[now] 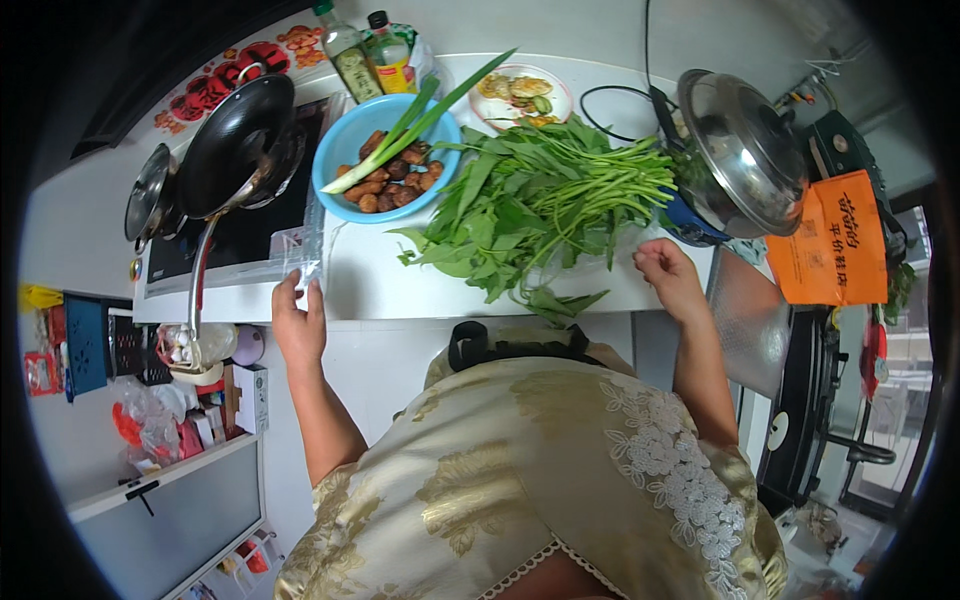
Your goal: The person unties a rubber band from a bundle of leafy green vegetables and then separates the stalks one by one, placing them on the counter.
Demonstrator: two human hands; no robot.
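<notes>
My left hand [299, 319] is at the counter's front edge, thumb and finger apart beside clear plastic film [306, 262] along the cooktop. My right hand [671, 279] has curled fingers near clear plastic [611, 251] under the greens; whether it pinches any is unclear. A heap of leafy green vegetables [525, 195] lies between the hands, stems pointing right. Behind it to the left, a light blue plastic bowl [324, 161] holds brown, rounded pieces of food, with a green onion [405, 139] across its top. A plate [566, 97] of food stands behind the greens.
A black wok [232, 150] sits tilted at the cooktop [225, 247], its handle over the front edge, beside a smaller lidded pan [148, 195]. Two bottles [351, 64] stand behind the bowl. At right are a blue pot [690, 217] with a steel lid [742, 150] and an orange bag [829, 240].
</notes>
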